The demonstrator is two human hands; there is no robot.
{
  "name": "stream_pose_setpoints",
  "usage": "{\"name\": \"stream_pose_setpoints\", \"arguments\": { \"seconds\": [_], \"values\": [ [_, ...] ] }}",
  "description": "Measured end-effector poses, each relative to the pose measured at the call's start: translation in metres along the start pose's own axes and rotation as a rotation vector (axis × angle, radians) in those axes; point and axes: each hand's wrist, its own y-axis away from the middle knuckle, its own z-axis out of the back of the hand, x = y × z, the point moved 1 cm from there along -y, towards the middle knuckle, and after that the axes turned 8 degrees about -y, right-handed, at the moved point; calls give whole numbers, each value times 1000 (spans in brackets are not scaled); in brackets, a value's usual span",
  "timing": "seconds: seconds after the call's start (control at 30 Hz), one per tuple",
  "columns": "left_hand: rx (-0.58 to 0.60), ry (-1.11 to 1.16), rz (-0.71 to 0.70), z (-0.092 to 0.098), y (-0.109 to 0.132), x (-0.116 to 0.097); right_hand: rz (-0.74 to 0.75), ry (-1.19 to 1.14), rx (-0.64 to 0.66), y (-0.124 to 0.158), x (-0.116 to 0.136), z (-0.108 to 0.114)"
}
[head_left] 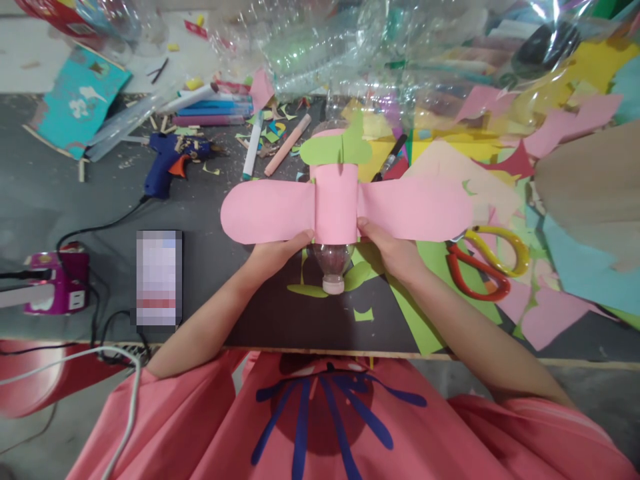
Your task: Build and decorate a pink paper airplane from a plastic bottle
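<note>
While both hands meet near mid-frame, head view: plastic bottle [333, 259] at centre, cap toward the lower edge, wrapped in a pink paper band [336, 203]. Pink paper wings [267, 210] spread to either side; green paper strip [325, 151] across the band's upper end. Left hand [280, 250] and right hand [397, 252] hold the piece, thumbs showing beside the band's lower corners; fingers underneath hidden, pressure cannot be told. Judged light; bare plastic slick and springy, paper thin, easily creased. Best hold: wrapped middle, not wing tips. Scissors [500, 292] right of centre, glue gun [163, 160] upper left.
</note>
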Motion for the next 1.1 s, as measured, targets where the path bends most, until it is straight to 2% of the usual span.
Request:
{"name": "stream_pose_setpoints", "arguments": {
  "seconds": [0.27, 0.43, 0.53, 0.7, 0.87, 0.93, 1.1],
  "values": [
    [-1, 48, 51, 0, 0, 0, 23, 6, 8, -2, -3, 1],
    [-46, 72, 64, -3, 2, 2, -15, 25, -64, -2, -3, 2],
    [-81, 71, 21, -4, -3, 5, 33, -34, -55, -3, -2, -2],
    [-116, 163, -97, -8, -9, 8, 241, -195, 97, -8, -3, -10],
    [-130, 167, -118, -3, -9, 6, 192, -135, -19, -18, -7, -5],
    [-179, 202, -136, 2, -11, 6, 196, -141, -52, -20, -5, -2],
    [-401, 276, -235, 15, -20, 7, 247, -150, -123, -24, 8, 7]
  ]
}}
